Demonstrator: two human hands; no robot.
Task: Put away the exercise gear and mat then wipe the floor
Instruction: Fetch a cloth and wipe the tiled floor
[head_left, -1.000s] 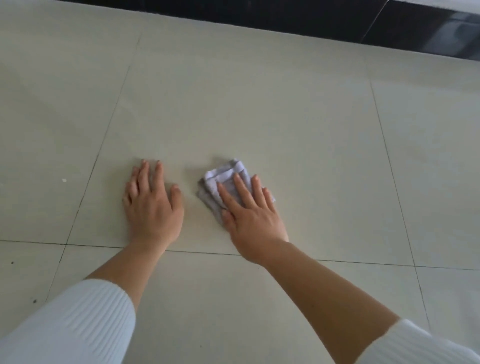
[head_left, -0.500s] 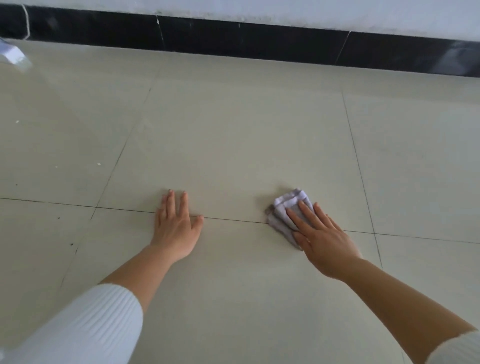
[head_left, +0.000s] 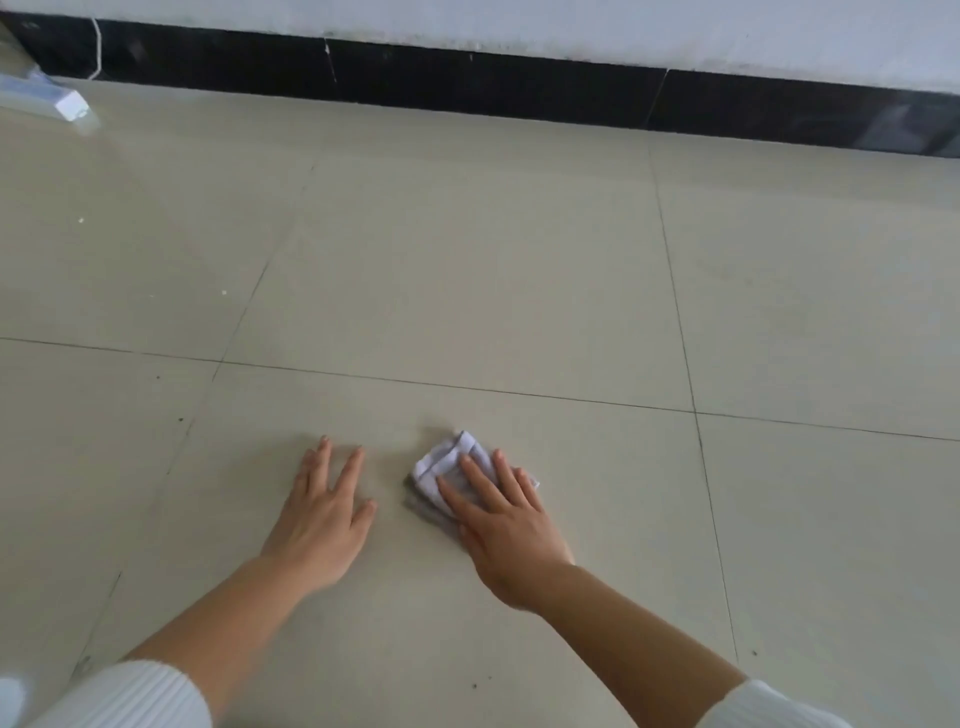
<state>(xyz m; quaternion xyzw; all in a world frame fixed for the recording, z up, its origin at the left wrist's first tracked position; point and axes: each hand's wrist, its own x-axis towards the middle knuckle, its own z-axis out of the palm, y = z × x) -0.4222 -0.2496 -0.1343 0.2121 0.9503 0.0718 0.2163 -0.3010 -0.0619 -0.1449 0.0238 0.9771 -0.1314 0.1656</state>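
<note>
- Several large beige tiles make up the floor (head_left: 467, 249), which is crossed by thin dark grout lines and dotted with a few small specks.
- A black skirting strip (head_left: 467, 78) is seen along the far edge, under a white wall (head_left: 623, 26).
- The left hand (head_left: 324, 525) is laid flat on the floor, palm down and fingers spread straight; nothing is held by it.
- The right hand (head_left: 506, 525) is pressed with straight fingers onto a folded pale lilac cloth (head_left: 441, 457).
- The cloth is flattened on the floor just beside the left hand.
- A white object (head_left: 65, 101), too blurred to be identified, is seen at the far left.
</note>
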